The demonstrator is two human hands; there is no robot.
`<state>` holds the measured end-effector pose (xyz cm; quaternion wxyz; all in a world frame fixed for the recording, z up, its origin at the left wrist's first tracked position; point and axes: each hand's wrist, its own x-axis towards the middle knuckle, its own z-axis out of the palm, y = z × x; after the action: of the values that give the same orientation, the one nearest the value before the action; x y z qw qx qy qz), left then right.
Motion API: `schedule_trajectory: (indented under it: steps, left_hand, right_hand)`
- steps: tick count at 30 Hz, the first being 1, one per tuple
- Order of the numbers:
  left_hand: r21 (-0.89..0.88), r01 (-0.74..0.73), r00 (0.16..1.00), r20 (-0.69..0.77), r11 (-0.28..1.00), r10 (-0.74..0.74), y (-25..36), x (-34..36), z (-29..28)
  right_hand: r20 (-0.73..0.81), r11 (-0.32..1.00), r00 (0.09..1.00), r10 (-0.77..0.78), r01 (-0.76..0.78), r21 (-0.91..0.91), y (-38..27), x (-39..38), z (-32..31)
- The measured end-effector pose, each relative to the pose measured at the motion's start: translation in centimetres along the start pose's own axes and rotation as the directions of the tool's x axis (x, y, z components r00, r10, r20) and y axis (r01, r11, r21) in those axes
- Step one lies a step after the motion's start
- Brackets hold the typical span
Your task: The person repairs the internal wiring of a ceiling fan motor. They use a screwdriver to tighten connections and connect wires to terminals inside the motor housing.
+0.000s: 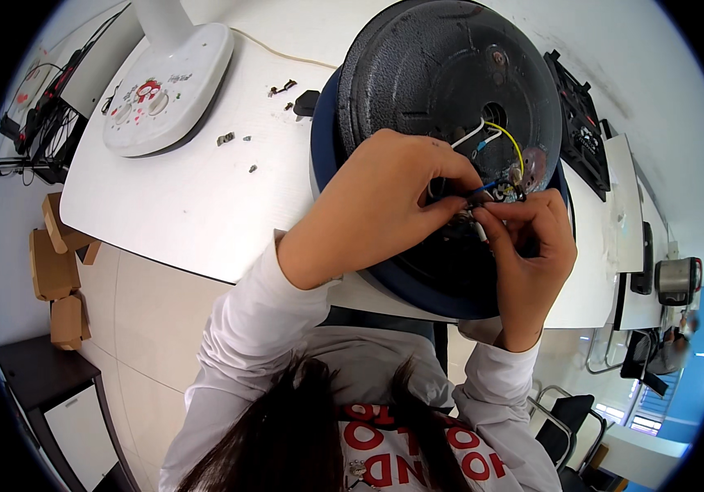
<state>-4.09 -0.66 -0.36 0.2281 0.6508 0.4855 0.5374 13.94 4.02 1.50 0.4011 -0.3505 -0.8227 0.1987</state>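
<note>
A round black textured appliance body [450,66] lies tilted on the table, its underside up, with a dark blue outer rim [325,123] around it. From a hole in it come a yellow wire [513,143] and white-sleeved wires [471,134]. My left hand [397,193] reaches over the near left side, thumb and forefinger pinched where a blue wire [481,189] runs. Opposite it, my right hand [536,238] pinches close to the same wire cluster; what lies between its fingertips is too small to tell. A short white sleeve [481,233] hangs below the fingertips.
Left on the white table [163,213] stands a white appliance base [176,94] with knobs. Small metal parts [226,138] and screws [283,88] lie between. A black tool case [581,123] sits right of the appliance. Cardboard boxes [55,266] are stacked on the floor, left.
</note>
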Motion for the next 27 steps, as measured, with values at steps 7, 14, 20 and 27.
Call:
schedule_trajectory:
  steps: [7, 14, 20, 27]
  left_hand:
    - [0.0, -0.019, 1.0, 0.006, 1.0, 0.019, 0.04, 0.05, -0.06]
    - [0.014, -0.005, 1.0, -0.009, 1.0, 0.006, 0.03, -0.02, 0.01]
    - [0.042, 0.017, 1.0, -0.003, 0.999, -0.017, 0.27, -0.05, 0.05]
    - [0.034, 0.004, 1.0, -0.01, 0.999, -0.003, 0.11, -0.09, 0.06]
  right_hand:
    - [-0.006, 1.0, 1.0, -0.021, 0.021, -0.002, 0.02, 0.09, 0.09]
    - [-0.01, 0.999, 0.999, -0.04, 0.04, -0.014, -0.33, 0.13, 0.18]
    - [0.013, 0.998, 0.998, -0.061, 0.061, -0.018, 0.0, 0.15, 0.06]
    - [0.04, 0.998, 0.998, -0.049, 0.047, 0.029, 0.28, 0.25, -0.15]
